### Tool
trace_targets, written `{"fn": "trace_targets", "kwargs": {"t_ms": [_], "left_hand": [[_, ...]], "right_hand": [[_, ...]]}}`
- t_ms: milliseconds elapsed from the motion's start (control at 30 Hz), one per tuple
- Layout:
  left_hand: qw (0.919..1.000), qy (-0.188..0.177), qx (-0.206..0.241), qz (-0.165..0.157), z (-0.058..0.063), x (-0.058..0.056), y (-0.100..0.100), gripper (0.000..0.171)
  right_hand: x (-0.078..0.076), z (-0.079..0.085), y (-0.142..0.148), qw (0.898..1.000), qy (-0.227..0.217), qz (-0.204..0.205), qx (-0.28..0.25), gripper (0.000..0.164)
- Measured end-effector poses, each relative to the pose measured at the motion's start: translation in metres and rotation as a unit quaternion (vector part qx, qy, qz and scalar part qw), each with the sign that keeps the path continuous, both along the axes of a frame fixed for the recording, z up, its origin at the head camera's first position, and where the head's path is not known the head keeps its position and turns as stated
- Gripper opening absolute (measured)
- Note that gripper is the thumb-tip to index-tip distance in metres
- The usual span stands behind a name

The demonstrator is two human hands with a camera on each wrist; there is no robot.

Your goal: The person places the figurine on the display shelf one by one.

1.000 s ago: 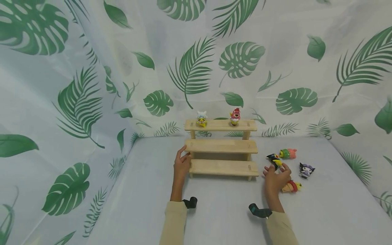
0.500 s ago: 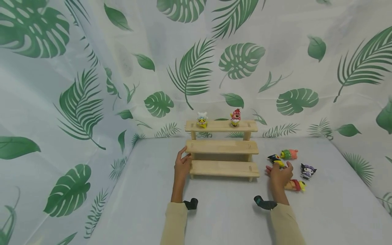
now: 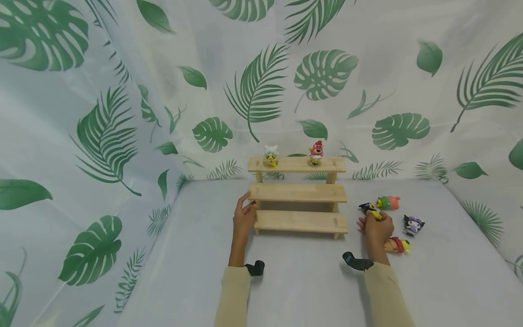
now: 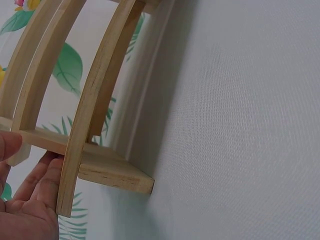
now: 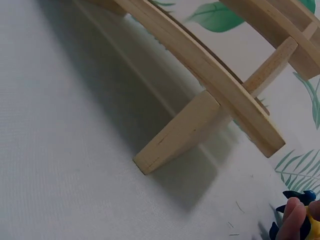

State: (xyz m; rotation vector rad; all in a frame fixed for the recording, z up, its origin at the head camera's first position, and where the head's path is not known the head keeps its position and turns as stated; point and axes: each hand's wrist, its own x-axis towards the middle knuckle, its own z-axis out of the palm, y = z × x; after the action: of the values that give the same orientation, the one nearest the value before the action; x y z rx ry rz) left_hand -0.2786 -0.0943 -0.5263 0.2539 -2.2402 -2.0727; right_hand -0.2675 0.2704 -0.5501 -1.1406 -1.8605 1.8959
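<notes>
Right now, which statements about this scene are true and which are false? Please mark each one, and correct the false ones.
1. The left hand grips the left side of the wooden rack. True.
2. The white-hooded figurine stands on the bottom shelf. False: the white-hooded figurine stands on the top shelf.
3. The right hand pinches the black-and-yellow figurine. True.
4. The wooden rack has two shelves. False: it has three.
5. The purple-and-black figurine is to the right of the right hand. True.
</notes>
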Motion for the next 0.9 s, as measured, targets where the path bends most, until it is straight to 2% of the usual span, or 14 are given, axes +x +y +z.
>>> {"fn": "trace_targets", "kwargs": {"t_ms": [33,200,600,767,900], "left_hand": [[1.0000,0.002,-0.001,0.003,-0.0044,-0.0032,-0.0002,0.047],[1.0000,0.003,-0.005,0.005,-0.0044,-0.0037,-0.0004,0.046],[0.9999,0.002,-0.011,0.011,-0.0020,-0.0019,0.0004,0.046],[0.9999,0.000,-0.009,0.009,-0.0012,-0.0021,0.0005,0.046],[0.9999,0.004,-0.009,0.009,-0.0016,-0.0016,0.0005,0.046]], "right_hand": [[-0.0014,0.0003,0.0002,1.000,-0.003,-0.004,-0.001,0.061],[-0.0050,-0.0027,0.0005,1.000,-0.018,-0.014,0.003,0.060],[-0.0016,-0.0034,0.0008,0.999,0.007,-0.009,-0.035,0.063],[-0.0001,-0.0029,-0.0005,1.000,0.001,-0.004,-0.031,0.064],[0.0009,-0.0028,-0.0009,0.999,0.004,-0.016,-0.042,0.061]]}}
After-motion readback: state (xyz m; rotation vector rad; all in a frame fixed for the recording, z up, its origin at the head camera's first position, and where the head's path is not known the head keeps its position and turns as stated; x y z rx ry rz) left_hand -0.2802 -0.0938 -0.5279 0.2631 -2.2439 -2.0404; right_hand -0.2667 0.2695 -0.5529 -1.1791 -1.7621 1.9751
